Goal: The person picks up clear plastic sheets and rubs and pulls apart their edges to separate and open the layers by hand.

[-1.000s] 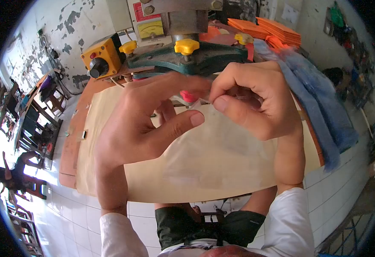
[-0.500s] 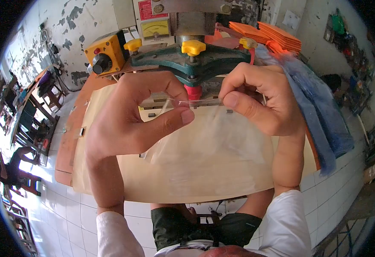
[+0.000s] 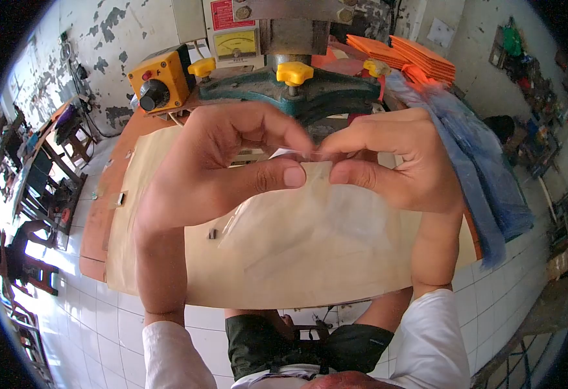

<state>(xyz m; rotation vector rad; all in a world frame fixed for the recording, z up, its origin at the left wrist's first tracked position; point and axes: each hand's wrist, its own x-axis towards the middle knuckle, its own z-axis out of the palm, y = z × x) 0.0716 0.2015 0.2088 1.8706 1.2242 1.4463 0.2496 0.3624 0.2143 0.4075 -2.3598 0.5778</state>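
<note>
A clear, thin plastic sheet (image 3: 362,211) hangs from my fingers over the tan board, its upper edge raised. My left hand (image 3: 200,165) has its thumb and curled fingers at that edge; the exact grip is partly blurred. Facing it, my right hand (image 3: 394,159) pinches the same edge between thumb and fingers. The fingertips of both hands almost meet in the middle. Just beyond them stands a dark green press frame (image 3: 342,91) with yellow star knobs (image 3: 295,73). A small dark piece (image 3: 213,234) lies on the tan board (image 3: 232,288) beside the sheet.
A yellow control box (image 3: 161,81) with a black dial stands at the back left, near a gauge (image 3: 236,44). Stacked orange pieces (image 3: 420,59) lie at the back right. Blue translucent plastic sheets (image 3: 485,181) drape over the table's right edge.
My hands have come closer together at the sheet's upper edge. The left hand has moved right and the right hand slightly left, bunching the edge between them.
</note>
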